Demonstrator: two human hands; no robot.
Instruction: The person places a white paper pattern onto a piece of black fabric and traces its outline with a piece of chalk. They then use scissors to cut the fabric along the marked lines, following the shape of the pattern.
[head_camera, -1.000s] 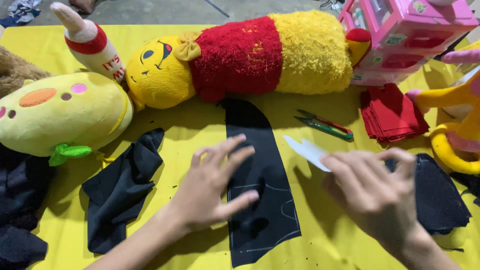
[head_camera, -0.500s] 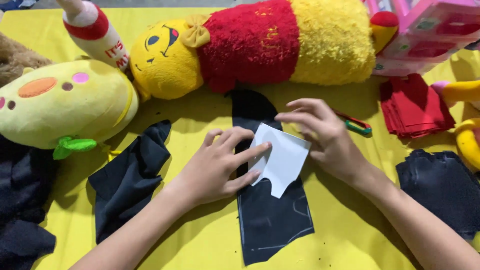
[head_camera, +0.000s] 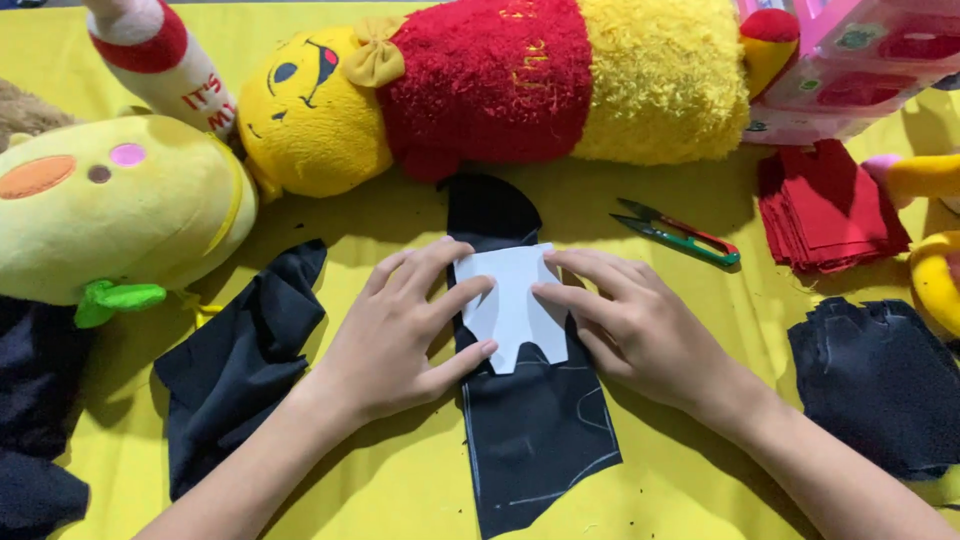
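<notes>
Below the long yellow-and-red plush toy (head_camera: 480, 90) that lies across the far side of the yellow tablecloth (head_camera: 400, 490), a strip of black fabric (head_camera: 530, 420) runs toward the person, faint pale outlines drawn on its near half. On that strip, a little nearer than its rounded far end, sits a white paper pattern (head_camera: 512, 305) with small notched tabs along its near edge. Both hands lie flat on it with fingers spread, gripping nothing: the left hand (head_camera: 400, 335) presses its fingertips on the pattern's left edge, and the right hand (head_camera: 625, 325) presses on its right edge, so the paper is pinned between them against the cloth. Just right of the strip's far end, under the plush toy's yellow half, small thread snips (head_camera: 680, 232) with red and green handles lie on the tablecloth. Farther right is a stack of red fabric squares (head_camera: 830, 210), and nearer than that a dark cut piece (head_camera: 880, 380). Left of the strip lies a crumpled black cloth (head_camera: 240, 360), and beyond it a pale yellow round plush (head_camera: 110, 210) with a green tab.
</notes>
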